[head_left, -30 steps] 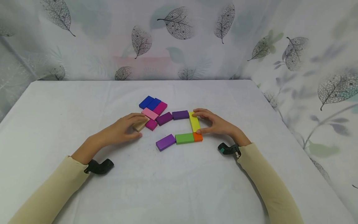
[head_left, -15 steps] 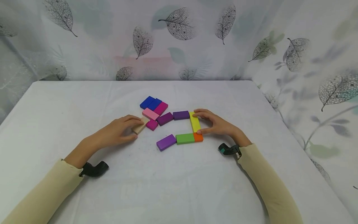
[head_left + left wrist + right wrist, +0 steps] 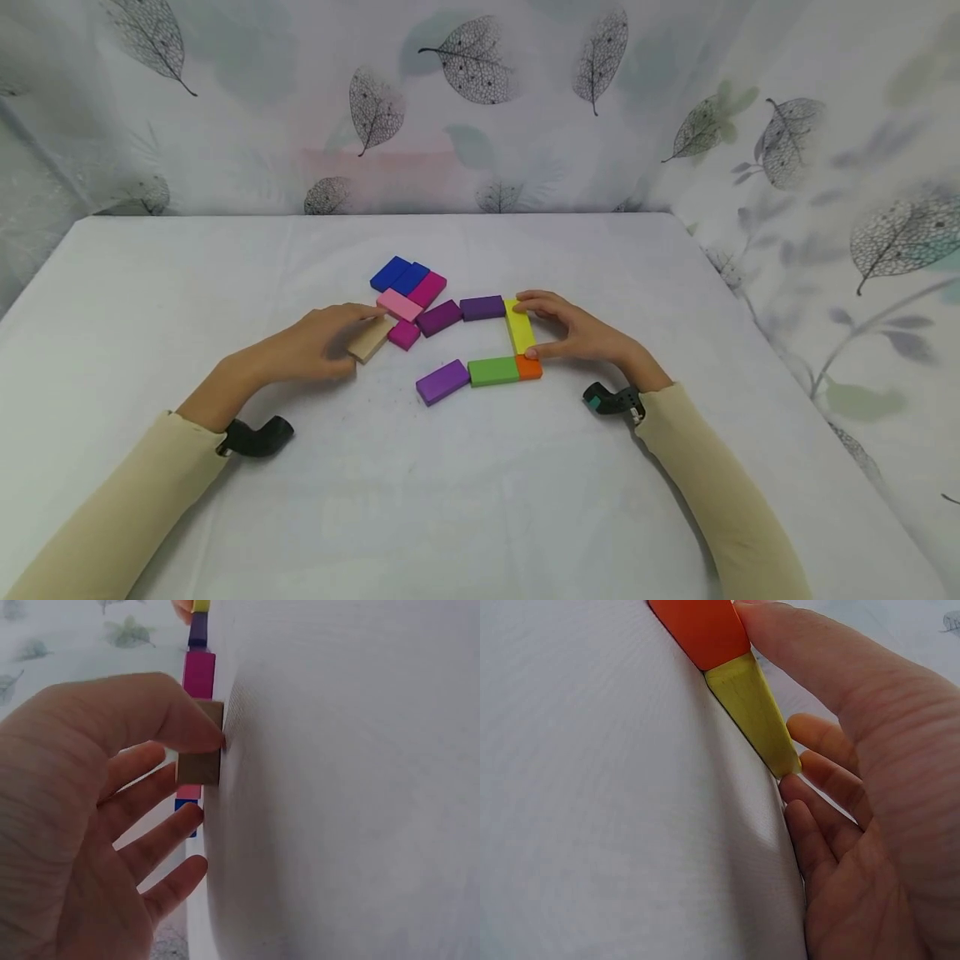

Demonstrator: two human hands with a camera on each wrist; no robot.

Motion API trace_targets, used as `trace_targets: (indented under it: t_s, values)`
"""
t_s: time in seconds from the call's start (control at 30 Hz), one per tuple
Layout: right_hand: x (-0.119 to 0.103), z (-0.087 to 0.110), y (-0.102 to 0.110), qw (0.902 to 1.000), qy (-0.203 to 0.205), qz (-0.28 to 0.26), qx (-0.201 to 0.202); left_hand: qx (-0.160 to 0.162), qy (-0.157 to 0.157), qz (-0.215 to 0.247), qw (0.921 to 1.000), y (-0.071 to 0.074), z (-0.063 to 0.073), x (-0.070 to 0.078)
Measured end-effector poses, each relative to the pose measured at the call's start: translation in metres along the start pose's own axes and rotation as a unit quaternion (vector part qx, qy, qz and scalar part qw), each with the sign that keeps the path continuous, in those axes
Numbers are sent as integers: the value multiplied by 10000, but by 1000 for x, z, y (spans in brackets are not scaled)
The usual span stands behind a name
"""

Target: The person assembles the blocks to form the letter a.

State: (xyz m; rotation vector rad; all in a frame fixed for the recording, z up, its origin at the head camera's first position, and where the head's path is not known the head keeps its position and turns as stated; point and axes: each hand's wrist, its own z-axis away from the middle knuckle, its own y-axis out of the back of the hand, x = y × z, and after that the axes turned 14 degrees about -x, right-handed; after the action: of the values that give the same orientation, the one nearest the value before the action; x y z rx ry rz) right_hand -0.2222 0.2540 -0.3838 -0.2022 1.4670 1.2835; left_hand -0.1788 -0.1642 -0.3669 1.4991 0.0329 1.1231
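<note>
In the head view, the left hand point(image 3: 303, 343) is spread wide about the beige block point(image 3: 370, 340), which lies flat on the white cloth point(image 3: 480, 492) beside the small magenta block point(image 3: 404, 334); its fingertips reach the far end, near the pink block point(image 3: 399, 305), and its thumb sits by the near end. The right hand point(image 3: 583, 332) curves round the yellow block point(image 3: 519, 328), fingertips at the far end, thumb where the orange block point(image 3: 529, 367) meets it. In the left wrist view, the thumb crosses before the beige block while the other fingers fan apart; I cannot tell whether the thumb presses it. In the right wrist view, the thumb rests against the orange block and fingertips touch the yellow block's other end.
</note>
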Motion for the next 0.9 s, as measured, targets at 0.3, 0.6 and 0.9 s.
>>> trace_targets:
  t_s: [0.3,0.6,0.9]
  values:
    - [-4,0,2,10000,19,10,11,232,211,16,9995,4,8,3]
    - [-4,0,0,10000,93,-12,-9,495,233,159,9984,-5,18,1]
    - [-1,0,-1,10000,63,45,20,532,88,213,9983,-11,26,8]
